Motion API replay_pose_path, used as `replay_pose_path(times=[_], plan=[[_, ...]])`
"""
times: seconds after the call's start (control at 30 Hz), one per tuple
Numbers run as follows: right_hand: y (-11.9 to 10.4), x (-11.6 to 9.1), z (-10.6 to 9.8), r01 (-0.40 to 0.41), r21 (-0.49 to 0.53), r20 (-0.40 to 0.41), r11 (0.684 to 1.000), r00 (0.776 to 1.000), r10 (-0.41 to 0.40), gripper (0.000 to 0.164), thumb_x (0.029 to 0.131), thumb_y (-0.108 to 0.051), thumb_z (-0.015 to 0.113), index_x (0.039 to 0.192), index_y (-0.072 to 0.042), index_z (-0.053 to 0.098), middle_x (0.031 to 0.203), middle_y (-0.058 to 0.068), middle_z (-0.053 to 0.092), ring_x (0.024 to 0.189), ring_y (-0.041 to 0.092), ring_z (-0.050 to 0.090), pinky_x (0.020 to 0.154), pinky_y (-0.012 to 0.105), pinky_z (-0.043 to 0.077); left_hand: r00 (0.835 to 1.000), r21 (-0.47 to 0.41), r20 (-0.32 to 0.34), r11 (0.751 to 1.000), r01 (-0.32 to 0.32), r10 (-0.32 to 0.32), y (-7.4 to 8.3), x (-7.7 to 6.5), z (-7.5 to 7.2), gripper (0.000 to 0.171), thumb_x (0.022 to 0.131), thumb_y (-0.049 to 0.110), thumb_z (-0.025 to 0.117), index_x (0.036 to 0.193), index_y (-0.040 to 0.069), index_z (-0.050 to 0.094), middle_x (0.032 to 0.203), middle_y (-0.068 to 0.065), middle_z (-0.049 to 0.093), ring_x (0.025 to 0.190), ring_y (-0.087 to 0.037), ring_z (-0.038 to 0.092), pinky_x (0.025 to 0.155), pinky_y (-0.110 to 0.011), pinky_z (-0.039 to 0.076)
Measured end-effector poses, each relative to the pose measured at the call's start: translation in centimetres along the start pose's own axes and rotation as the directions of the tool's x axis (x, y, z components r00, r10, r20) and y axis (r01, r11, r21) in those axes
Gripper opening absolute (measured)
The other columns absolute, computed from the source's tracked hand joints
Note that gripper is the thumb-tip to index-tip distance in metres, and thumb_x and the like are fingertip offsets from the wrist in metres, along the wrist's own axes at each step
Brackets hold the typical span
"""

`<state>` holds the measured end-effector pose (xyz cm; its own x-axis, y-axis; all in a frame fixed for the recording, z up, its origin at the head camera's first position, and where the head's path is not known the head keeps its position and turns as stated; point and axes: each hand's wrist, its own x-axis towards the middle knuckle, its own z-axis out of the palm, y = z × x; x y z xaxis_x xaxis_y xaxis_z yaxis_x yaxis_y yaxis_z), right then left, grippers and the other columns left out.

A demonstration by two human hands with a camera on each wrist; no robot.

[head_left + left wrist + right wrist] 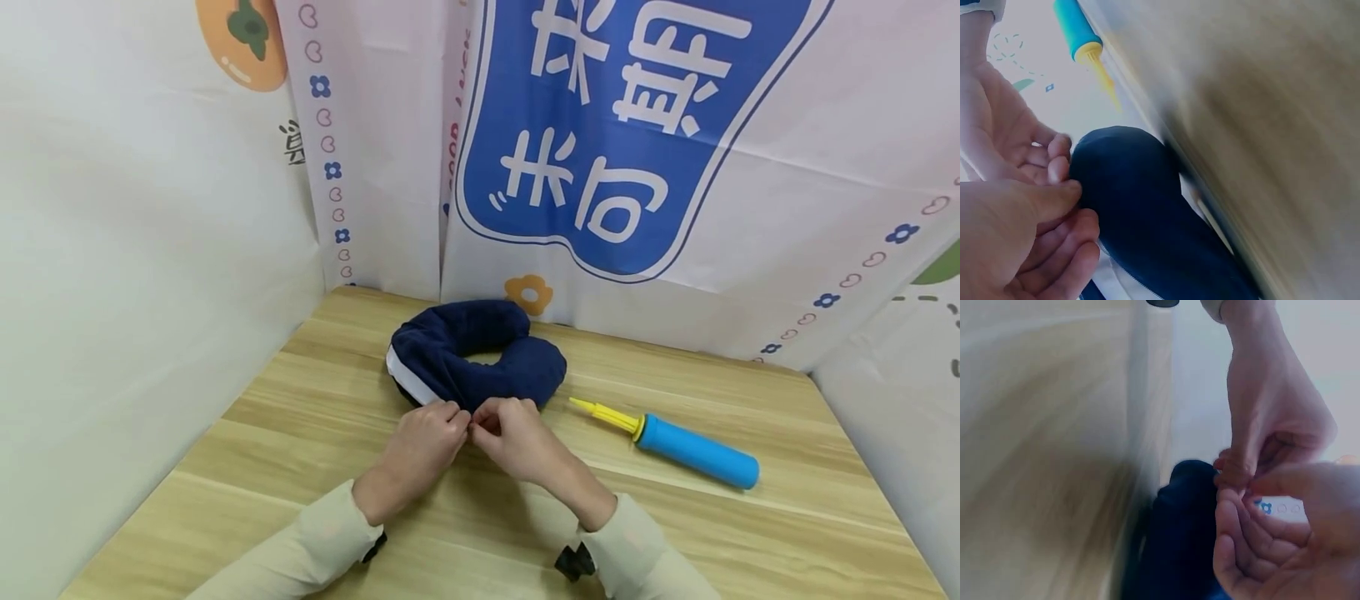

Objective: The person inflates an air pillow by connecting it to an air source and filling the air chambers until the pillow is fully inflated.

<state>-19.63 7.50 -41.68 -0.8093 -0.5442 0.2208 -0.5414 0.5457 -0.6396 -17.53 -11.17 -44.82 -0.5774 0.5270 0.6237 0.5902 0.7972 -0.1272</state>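
A navy U-shaped neck pillow (517,375) lies on the wooden table, its opening turned to the right. Along its left outer side runs a white strip (412,379) with a dark edge beneath. My left hand (420,446) pinches the pillow's near edge with thumb and curled fingers. Right beside it, my right hand (521,437) pinches at the same edge, the fingertips of both hands nearly meeting. In the left wrist view the rounded pillow end (1125,162) shows just beyond the fingers. The small part between the fingertips is hidden by them.
A blue hand pump (697,450) with a yellow nozzle (603,412) lies on the table (787,533) right of the pillow. White printed sheets (390,167) hang behind the table and along both sides, one bearing a large blue sign (600,142).
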Motion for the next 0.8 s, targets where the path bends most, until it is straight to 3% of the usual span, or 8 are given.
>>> replay_pose_path(times=[0.1, 0.2, 0.4, 0.47, 0.57, 0.8], plan=[[0.4, -0.4, -0.6, 0.083, -0.059, -0.031, 0.995, 0.996, -0.085, 0.004, 0.096, -0.008, 0.074, 0.099, -0.006, 0.076, 0.088, 0.002, 0.077, 0.074, 0.007, 0.07, 0.066, 0.02, 0.057, 0.999, -0.059, 0.006, 0.998, 0.038, -0.038, 0.0, 0.1, 0.0, 0.014, 0.088, 0.011, 0.086, 0.083, 0.009, 0.073, 0.073, -0.001, 0.063, 0.065, -0.014, 0.062, 0.058, -0.025, 0.054], [0.9, -0.7, -0.8, 0.19, -0.188, -0.108, 0.964, 0.971, -0.212, 0.01, 0.09, -0.006, 0.081, 0.098, -0.006, 0.076, 0.091, 0.002, 0.075, 0.082, 0.011, 0.07, 0.072, 0.023, 0.059, 0.994, -0.165, 0.018, 0.98, 0.111, -0.109, -0.1, 0.4, -0.2, 0.013, 0.09, 0.009, 0.083, 0.082, 0.01, 0.073, 0.072, 0.001, 0.062, 0.064, -0.013, 0.062, 0.058, -0.024, 0.053], [2.1, -0.3, 0.2, 0.332, -0.473, -0.177, 0.816, 0.872, -0.457, 0.031, 0.079, -0.016, 0.095, 0.101, -0.008, 0.076, 0.098, 0.001, 0.07, 0.087, 0.016, 0.062, 0.077, 0.027, 0.056, 0.976, -0.326, 0.024, 0.922, 0.21, -0.215, -0.3, 1.4, -1.1, 0.012, 0.088, 0.002, 0.082, 0.08, 0.008, 0.075, 0.074, -0.001, 0.07, 0.066, -0.013, 0.066, 0.061, -0.025, 0.056], [2.4, 0.0, 0.5, 0.337, -0.525, -0.187, 0.782, 0.85, -0.492, 0.033, 0.077, -0.017, 0.096, 0.101, -0.009, 0.075, 0.097, 0.001, 0.069, 0.086, 0.017, 0.06, 0.075, 0.028, 0.054, 0.973, -0.359, 0.034, 0.906, 0.223, -0.227, -0.3, 1.6, -1.3, 0.011, 0.088, 0.001, 0.082, 0.082, 0.007, 0.076, 0.076, -0.001, 0.071, 0.067, -0.013, 0.067, 0.063, -0.024, 0.056], [2.7, 0.3, 0.9, 0.326, -0.564, -0.202, 0.758, 0.836, -0.51, 0.028, 0.08, -0.015, 0.094, 0.099, -0.01, 0.074, 0.095, 0.0, 0.067, 0.085, 0.016, 0.06, 0.075, 0.028, 0.053, 0.97, -0.403, 0.04, 0.885, 0.235, -0.24, -0.5, 1.5, -1.3, 0.01, 0.089, 0.0, 0.081, 0.083, 0.007, 0.078, 0.077, 0.0, 0.071, 0.067, -0.01, 0.065, 0.063, -0.021, 0.053], [2.9, 0.9, 0.8, 0.315, -0.578, -0.227, 0.753, 0.824, -0.519, 0.017, 0.086, -0.008, 0.088, 0.095, -0.011, 0.075, 0.093, -0.001, 0.068, 0.086, 0.016, 0.063, 0.077, 0.028, 0.056, 0.969, -0.451, -0.031, 0.868, 0.206, -0.246, -1.3, 1.2, -1.1, 0.011, 0.091, 0.002, 0.08, 0.084, 0.009, 0.075, 0.078, 0.003, 0.068, 0.068, -0.005, 0.058, 0.063, -0.019, 0.049]])
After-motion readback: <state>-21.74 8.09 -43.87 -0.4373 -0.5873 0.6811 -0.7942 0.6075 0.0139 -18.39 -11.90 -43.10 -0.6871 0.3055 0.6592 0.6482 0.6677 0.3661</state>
